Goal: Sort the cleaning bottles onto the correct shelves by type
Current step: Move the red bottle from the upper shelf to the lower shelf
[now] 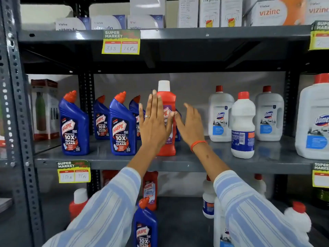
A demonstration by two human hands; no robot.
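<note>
A tall red Harpic bottle (167,104) with a white cap stands upright near the front of the middle shelf (195,164). My left hand (154,122) is flat and open in front of its left side, fingers up. My right hand (191,125) is open just to the bottle's right, its fingertips near the label. Neither hand grips the bottle. Blue Harpic bottles (122,125) stand left of it, one partly hidden behind my left hand. White Domex bottles (243,125) stand to the right.
The lower shelf holds a mix: a blue Harpic bottle (145,227), red bottles (150,189) and white bottles (208,200). Boxes (210,11) fill the top shelf. A grey upright post (17,122) stands at left. A boxed flask (45,109) sits at the far left.
</note>
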